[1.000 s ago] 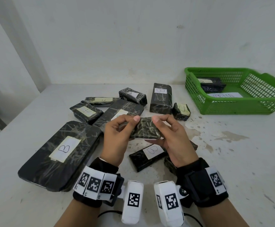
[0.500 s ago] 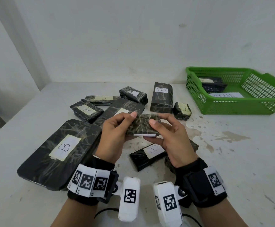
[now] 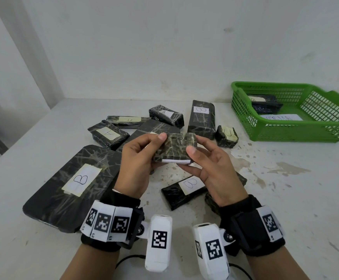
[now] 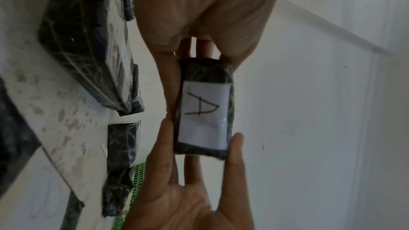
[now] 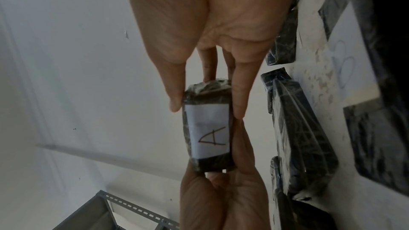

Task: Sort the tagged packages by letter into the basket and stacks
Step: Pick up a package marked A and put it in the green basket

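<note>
Both hands hold one small black wrapped package (image 3: 176, 147) above the middle of the table. My left hand (image 3: 138, 156) pinches its left end and my right hand (image 3: 209, 160) pinches its right end. Its white tag faces me, seen only as a strip in the head view. Both wrist views show that tag marked A (image 4: 202, 111) (image 5: 209, 135). The green basket (image 3: 297, 136) stands at the far right with a dark package (image 3: 265, 105) and a white paper inside. A big package tagged B (image 3: 71, 184) lies at my left.
Several more wrapped packages lie on the white table: one tagged A (image 3: 108, 134), an upright-lying one tagged B (image 3: 201, 118), a small one (image 3: 226, 136) by the basket, another B (image 3: 184, 188) under my hands. The wall stands close behind. Bare stained tabletop (image 3: 285, 188) stretches right.
Both hands have lifted the small package slightly and tipped it, so its tagged face has turned toward me and its white edge now shows below.
</note>
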Demonstrator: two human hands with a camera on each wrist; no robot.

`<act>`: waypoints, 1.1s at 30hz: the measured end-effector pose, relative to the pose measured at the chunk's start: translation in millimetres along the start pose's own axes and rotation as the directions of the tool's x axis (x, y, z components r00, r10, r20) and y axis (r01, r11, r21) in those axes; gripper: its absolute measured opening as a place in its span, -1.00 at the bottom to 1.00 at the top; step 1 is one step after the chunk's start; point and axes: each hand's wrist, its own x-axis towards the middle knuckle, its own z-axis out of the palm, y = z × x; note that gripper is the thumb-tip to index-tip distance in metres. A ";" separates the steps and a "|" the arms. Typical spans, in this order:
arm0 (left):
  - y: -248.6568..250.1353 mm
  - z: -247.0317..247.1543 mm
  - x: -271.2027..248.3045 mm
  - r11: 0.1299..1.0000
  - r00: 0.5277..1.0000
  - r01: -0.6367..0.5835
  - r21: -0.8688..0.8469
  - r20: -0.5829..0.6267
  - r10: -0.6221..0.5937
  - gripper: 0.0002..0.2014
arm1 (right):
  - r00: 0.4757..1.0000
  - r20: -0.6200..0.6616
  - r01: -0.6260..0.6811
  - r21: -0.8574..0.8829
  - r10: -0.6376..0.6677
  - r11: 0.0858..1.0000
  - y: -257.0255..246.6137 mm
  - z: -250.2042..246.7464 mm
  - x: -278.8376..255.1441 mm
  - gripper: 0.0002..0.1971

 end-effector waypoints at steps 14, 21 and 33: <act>-6.6 -1.8 0.1 0.998 1.000 -0.003 0.065 -0.002 0.003 -0.83 | 0.999 0.036 -0.030 0.013 0.029 0.999 -0.9 -0.4 0.0 -0.55; -7.0 -2.0 1.9 0.997 0.996 0.058 0.049 0.072 -0.062 -0.75 | 0.999 -0.053 -0.007 0.006 0.008 1.000 1.9 -2.6 0.4 -0.77; -13.8 -3.2 1.5 0.991 0.985 0.068 0.119 0.151 -0.086 -0.87 | 0.994 -0.110 -0.022 -0.059 0.016 0.998 2.2 -5.0 0.0 -0.73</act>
